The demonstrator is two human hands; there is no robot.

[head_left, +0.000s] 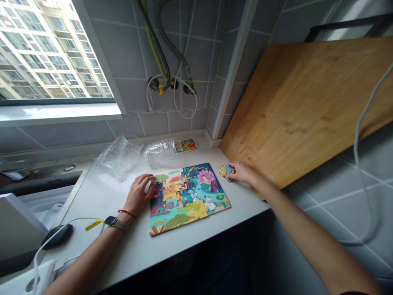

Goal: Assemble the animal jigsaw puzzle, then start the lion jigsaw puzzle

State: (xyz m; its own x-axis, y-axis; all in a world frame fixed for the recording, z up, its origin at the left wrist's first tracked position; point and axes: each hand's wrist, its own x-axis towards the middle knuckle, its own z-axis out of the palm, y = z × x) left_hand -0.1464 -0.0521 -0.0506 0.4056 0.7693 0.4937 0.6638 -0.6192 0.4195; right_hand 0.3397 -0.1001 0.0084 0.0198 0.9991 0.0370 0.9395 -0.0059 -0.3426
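Note:
A colourful jigsaw puzzle (196,200) of animals lies on the white counter, its pieces mostly joined into a rectangle. My left hand (139,192) rests at the puzzle's left edge, its fingers bent and thumb apart from them, the tips touching the pieces there. Part of that edge is hidden under the fingers. To the right of the puzzle, my right hand (241,171) has its thumb and fingers closed on a small stack of loose puzzle pieces (225,170) at the counter.
Crumpled clear plastic wrapping (121,155) and a picture card (186,145) lie behind the puzzle. A large wooden board (307,106) leans on the right. At left are a black mouse (57,237), a white cable and a yellow strip (93,225). Pipes (159,49) hang on the tiled wall.

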